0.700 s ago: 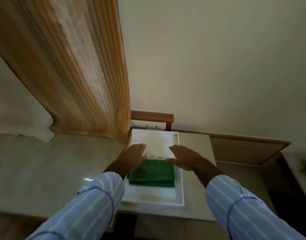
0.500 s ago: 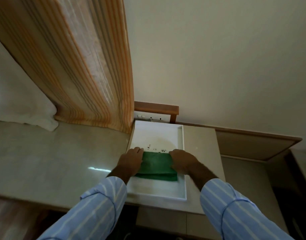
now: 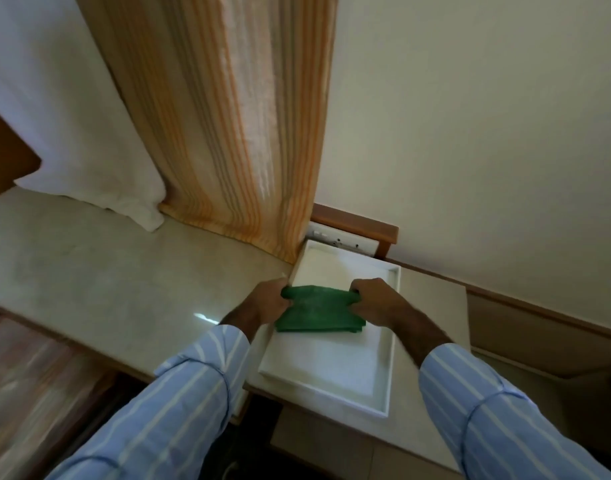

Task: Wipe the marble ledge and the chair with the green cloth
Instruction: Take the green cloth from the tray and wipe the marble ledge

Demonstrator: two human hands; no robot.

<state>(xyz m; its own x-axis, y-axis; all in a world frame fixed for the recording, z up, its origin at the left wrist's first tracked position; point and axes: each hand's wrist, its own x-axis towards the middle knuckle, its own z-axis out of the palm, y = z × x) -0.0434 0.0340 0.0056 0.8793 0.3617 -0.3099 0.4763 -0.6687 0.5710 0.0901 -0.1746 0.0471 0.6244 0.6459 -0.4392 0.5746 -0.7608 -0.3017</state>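
A folded green cloth (image 3: 317,310) lies in a white tray (image 3: 331,372) on the pale marble ledge (image 3: 99,289). My left hand (image 3: 267,301) grips the cloth's left edge and my right hand (image 3: 375,301) grips its right edge, fingers curled under the fabric. The far corners of the cloth are bunched up in both hands. No chair shows clearly in this view.
An orange striped curtain (image 3: 234,133) hangs down to the ledge just behind the tray. A white curtain (image 3: 72,133) bunches at the left. A switch plate (image 3: 342,242) under a wooden trim sits on the wall behind the tray. A striped fabric surface (image 3: 30,386) lies below the ledge at left.
Both hands went from resting flat near the cloth to closing on its two side edges. The cloth's far edge has lifted and bunched. The view has shifted downward.
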